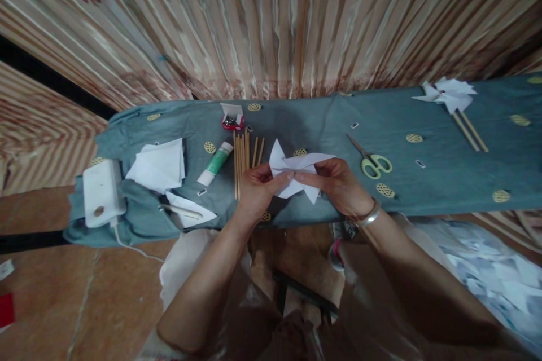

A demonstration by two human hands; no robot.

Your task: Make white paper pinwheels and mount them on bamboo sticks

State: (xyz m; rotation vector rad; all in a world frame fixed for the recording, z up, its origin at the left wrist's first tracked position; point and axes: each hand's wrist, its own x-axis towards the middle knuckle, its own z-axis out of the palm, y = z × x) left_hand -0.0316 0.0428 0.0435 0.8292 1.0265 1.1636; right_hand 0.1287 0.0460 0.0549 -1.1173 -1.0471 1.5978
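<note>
A white paper pinwheel [279,161] with folded, pointed blades is held between both hands above the cloth-covered table. My left hand [259,189] grips its left side, thumb pressed near the centre. From the other side my right hand [339,183] pinches it, and the two thumbs meet at the middle. Just left of my left hand lie several thin wooden sticks [241,158], side by side. Beyond them a small red and white box [232,118] stands open with shiny metal pieces inside. Green-handled scissors [375,163] rest to the right of my right hand.
A glue stick [215,163], a stack of white paper [158,163] and a pen [182,211] on a paper piece lie left. At the left end sits a white device [103,193] with a cable. Pinwheels on sticks [455,95] lie far right. A curtain [271,22] hangs behind.
</note>
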